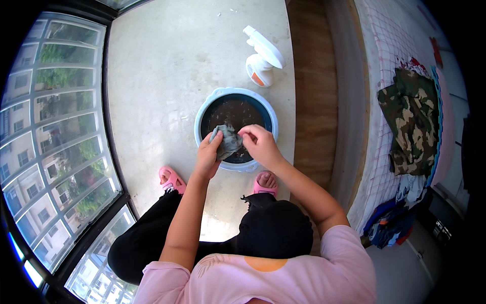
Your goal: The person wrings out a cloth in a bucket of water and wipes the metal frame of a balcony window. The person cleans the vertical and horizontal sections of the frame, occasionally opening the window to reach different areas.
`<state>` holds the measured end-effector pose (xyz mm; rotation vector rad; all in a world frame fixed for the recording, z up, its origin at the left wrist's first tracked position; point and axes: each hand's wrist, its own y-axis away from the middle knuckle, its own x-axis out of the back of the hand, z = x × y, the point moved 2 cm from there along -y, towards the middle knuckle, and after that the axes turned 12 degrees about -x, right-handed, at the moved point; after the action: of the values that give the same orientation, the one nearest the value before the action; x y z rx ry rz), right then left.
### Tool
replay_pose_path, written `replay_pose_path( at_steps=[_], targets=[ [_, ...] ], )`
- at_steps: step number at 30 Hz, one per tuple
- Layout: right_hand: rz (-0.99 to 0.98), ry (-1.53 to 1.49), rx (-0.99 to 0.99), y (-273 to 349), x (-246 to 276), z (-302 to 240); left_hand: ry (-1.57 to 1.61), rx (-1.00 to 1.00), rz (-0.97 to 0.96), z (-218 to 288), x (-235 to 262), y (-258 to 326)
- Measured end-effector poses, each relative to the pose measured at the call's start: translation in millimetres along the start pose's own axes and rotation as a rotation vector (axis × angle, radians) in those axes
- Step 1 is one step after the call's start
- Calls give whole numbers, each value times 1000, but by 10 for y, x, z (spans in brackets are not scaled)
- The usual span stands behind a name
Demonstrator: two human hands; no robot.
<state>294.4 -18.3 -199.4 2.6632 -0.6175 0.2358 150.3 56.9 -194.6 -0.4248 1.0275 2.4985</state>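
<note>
- Filling the left rim, a curved window (55,147) shows buildings and trees outside.
- A pale concrete floor (167,76) takes up the middle of the view, from the window across to a brown strip at its three o'clock side.
- A bed (385,55) with a checked sheet runs down the right side; a camouflage jacket (412,121) lies on it, with more clothes (395,223) bunched at the jacket's six o'clock.
- A person squats with black trousers (268,228) and pink sandals (172,178), seen from above at the lower middle.
- A round basin (202,119) with a light blue rim sits on the floor just ahead of the sandals, holding dark, murky water.
- A white spray bottle (260,58) stands on the floor at the basin's one o'clock, near it but apart.
- A wet grey cloth (228,142) is held above the near half of the basin, toward its six o'clock edge.
- The left hand (207,157) is closed around the cloth's left side, fingers curled over it.
- The right hand (259,144) pinches the cloth's right edge between thumb and fingertips, the rest of the hand half curled.
</note>
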Motion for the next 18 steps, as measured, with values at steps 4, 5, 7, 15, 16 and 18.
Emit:
replay_pose_path(
  at_steps=[4, 5, 7, 15, 16, 18],
  targets=[
    [-242, -365, -607, -205, 40, 308, 144, 51, -48, 170, -108, 65],
    [-336, -538, -783, -190, 33, 293, 167, 69, -68, 181, -88, 54],
    [-471, -703, -910, -183, 26, 283, 213, 104, -109, 216, -46, 28],
    [27, 347, 124, -288, -29, 310, -335, 0, 206, -227, 258, -418],
    [24, 593, 151, -261, -101, 281, -360, 15, 221, -271, 253, -468],
    [-20, 909, 89, -304, -195, 306, -377, 53, 233, -328, 226, -536]
  ],
)
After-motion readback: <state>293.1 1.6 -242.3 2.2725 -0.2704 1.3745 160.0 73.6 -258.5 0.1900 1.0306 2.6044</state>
